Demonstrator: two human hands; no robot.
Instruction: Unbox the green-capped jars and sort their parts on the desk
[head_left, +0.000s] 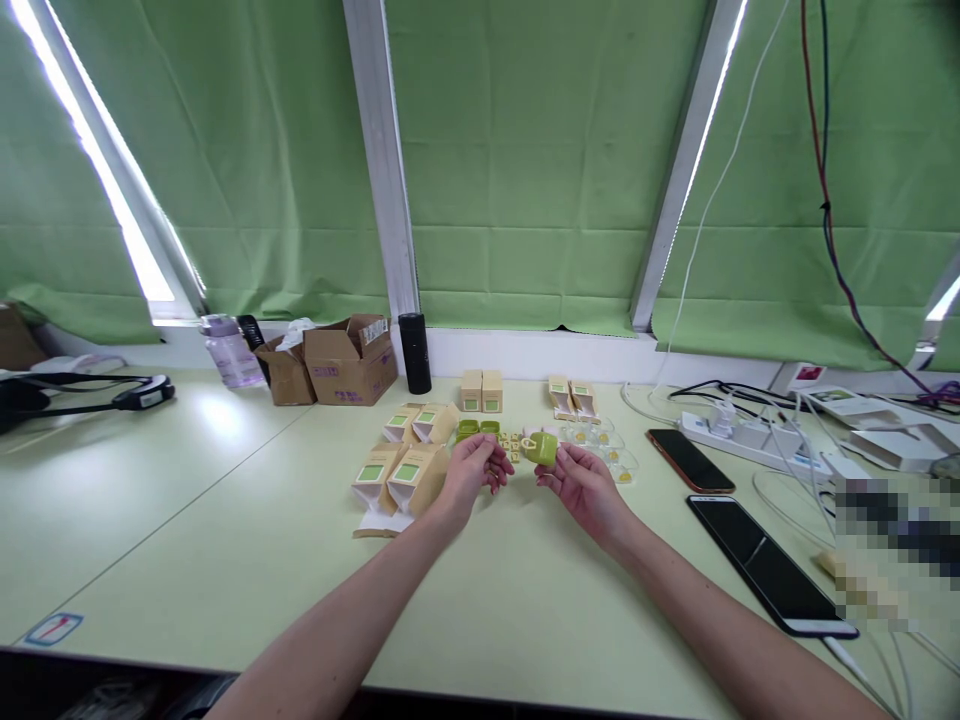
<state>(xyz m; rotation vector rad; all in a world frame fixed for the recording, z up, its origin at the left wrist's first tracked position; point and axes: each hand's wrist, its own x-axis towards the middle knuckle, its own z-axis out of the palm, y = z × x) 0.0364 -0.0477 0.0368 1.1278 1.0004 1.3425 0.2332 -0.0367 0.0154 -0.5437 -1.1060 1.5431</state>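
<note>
Between the thumb and fingers of my right hand [583,485] is a small green case [541,449] with a cream loop on its left side, held just above the table. My left hand [474,470] is a little to the left, its fingers curled in; whether anything small is inside them is hidden. Behind the hands lie small cream pieces [514,446] and green square trays or cases [480,429]. Clear plastic shells with yellow spots [616,462] lie past my right hand. Several open cream boxes with green labels [409,475] stand beside my left hand.
Two closed cream boxes [481,391] and two open ones [572,398] stand farther back. Brown cartons [351,362], a black flask [415,353] and a lilac bottle [231,352] line the wall. Phones [690,460], a tablet [765,560], and a power strip [750,440] with cables occupy the right.
</note>
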